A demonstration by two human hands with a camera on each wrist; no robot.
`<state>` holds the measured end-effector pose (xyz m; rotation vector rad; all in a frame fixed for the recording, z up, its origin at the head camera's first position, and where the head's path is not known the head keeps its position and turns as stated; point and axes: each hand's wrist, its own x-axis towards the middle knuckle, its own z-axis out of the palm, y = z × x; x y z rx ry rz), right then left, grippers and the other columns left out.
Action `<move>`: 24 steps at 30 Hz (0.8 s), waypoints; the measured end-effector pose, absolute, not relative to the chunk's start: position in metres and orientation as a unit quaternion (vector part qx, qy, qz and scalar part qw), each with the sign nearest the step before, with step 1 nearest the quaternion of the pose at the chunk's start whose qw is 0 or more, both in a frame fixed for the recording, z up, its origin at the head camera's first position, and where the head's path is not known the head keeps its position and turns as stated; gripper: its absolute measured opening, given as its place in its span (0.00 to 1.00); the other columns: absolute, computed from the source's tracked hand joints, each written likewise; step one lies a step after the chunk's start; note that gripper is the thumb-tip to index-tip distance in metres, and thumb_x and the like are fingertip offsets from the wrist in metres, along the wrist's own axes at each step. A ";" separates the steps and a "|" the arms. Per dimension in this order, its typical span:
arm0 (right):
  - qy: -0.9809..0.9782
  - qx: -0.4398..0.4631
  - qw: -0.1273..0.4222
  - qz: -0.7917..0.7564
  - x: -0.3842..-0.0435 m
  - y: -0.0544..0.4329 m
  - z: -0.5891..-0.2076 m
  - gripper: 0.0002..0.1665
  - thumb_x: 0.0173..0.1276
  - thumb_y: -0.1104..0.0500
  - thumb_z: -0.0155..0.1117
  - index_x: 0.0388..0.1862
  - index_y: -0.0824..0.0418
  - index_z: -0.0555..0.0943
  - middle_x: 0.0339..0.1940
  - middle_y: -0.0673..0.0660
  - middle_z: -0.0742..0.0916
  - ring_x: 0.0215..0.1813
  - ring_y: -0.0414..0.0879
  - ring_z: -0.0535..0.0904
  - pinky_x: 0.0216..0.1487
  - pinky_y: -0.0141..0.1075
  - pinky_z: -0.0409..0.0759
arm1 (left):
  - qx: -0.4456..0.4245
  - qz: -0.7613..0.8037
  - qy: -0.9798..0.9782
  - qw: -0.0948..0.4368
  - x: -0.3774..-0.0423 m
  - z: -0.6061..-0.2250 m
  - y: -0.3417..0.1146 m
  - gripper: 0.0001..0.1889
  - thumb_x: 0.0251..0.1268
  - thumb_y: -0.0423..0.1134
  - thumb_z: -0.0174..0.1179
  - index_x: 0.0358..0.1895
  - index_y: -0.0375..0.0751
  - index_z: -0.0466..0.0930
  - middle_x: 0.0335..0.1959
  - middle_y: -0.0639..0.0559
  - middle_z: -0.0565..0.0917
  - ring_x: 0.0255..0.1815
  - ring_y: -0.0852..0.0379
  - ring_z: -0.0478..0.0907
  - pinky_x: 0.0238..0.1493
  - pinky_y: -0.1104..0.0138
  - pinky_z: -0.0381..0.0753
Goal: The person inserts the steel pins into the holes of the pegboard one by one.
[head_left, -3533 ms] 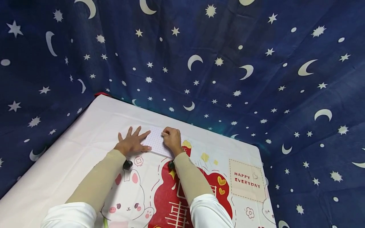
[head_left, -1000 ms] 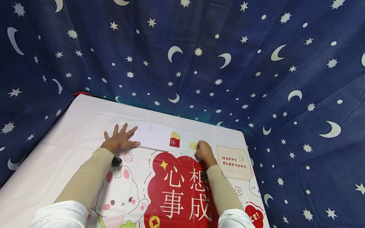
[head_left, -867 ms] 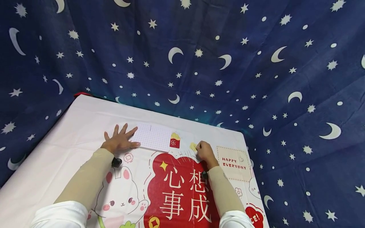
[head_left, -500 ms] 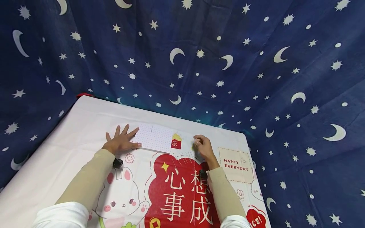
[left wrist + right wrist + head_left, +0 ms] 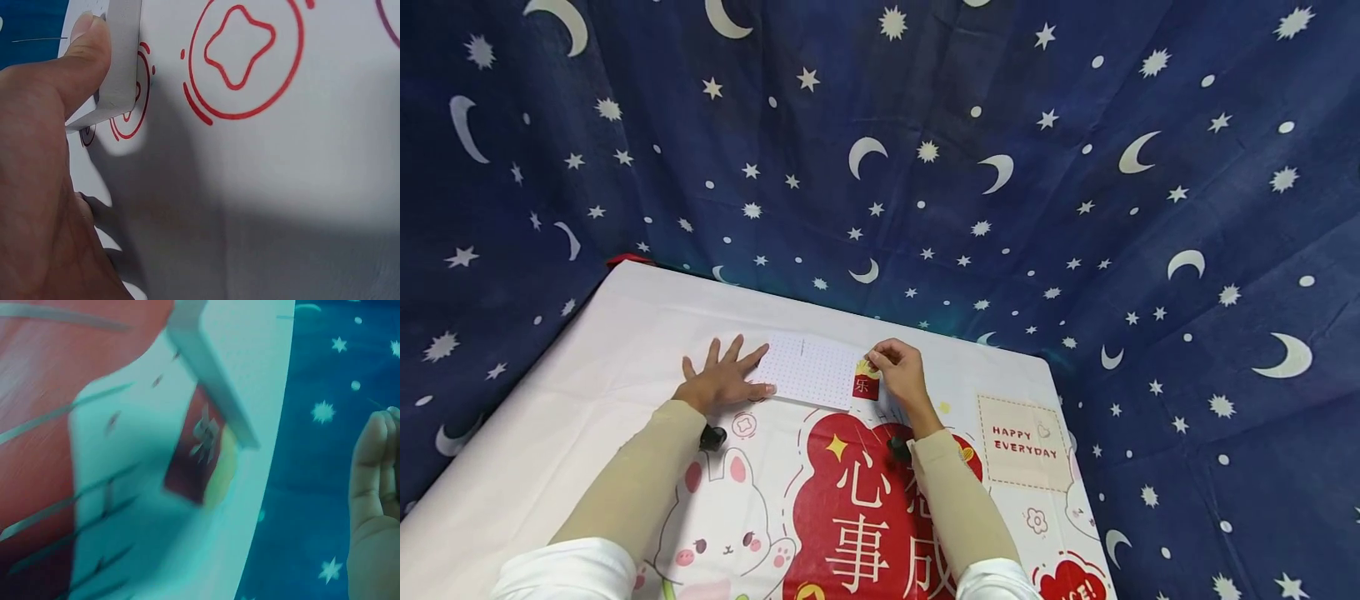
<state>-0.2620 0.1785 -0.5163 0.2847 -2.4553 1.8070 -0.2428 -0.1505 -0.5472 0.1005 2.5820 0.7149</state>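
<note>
A white block (image 5: 812,375) with a printed dot grid lies flat on the tablecloth. One thin needle (image 5: 802,346) stands up from it near its far edge; the left wrist view shows a thin needle (image 5: 39,40) beyond the thumb. My left hand (image 5: 724,383) is spread out at the block's left end, its thumb resting on the block. At the block's right end, my right hand (image 5: 901,371) hovers with thumb and fingertips together. A thin needle-like sliver (image 5: 375,402) shows at those fingertips in the right wrist view, faint and partly hidden.
The white tablecloth (image 5: 685,308) bears printed drawings, including a rabbit (image 5: 722,517), a red patch with large characters (image 5: 857,517) and a "HAPPY EVERYDAY" panel (image 5: 1026,442). A dark blue star-and-moon curtain (image 5: 880,167) rises along the table's far edge.
My right hand was over the block, moved right to the yellow print on the cloth, then lifted and came back left to the block's right end. My left hand has stayed on the block.
</note>
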 end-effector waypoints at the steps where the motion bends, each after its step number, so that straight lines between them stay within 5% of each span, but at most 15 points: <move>1: -0.800 0.096 0.035 0.592 -0.264 0.173 -0.515 0.05 0.75 0.71 0.62 0.39 0.73 0.84 0.38 0.72 0.89 0.35 0.53 0.85 0.41 0.32 0.88 | 0.037 0.259 0.938 0.228 -0.241 -0.544 -0.150 0.54 0.61 0.76 0.57 0.86 0.58 0.45 0.87 0.34 0.34 0.84 0.23 0.21 0.70 0.20 0.18; 10: -0.791 0.127 0.048 0.597 -0.279 0.128 -0.514 0.05 0.73 0.75 0.60 0.35 0.74 0.80 0.33 0.72 0.87 0.27 0.36 0.81 0.34 0.25 0.85 | 0.028 0.269 0.935 0.227 -0.235 -0.539 -0.148 0.54 0.59 0.76 0.59 0.85 0.60 0.47 0.88 0.36 0.35 0.85 0.24 0.22 0.72 0.22 0.18; 24: -0.849 0.123 0.037 0.512 -0.284 0.102 -0.536 0.05 0.73 0.70 0.64 0.35 0.67 0.84 0.32 0.64 0.90 0.30 0.44 0.84 0.38 0.29 0.86 | 0.027 0.240 0.945 0.222 -0.237 -0.541 -0.145 0.51 0.64 0.73 0.57 0.86 0.59 0.47 0.88 0.35 0.36 0.85 0.23 0.23 0.71 0.20 0.22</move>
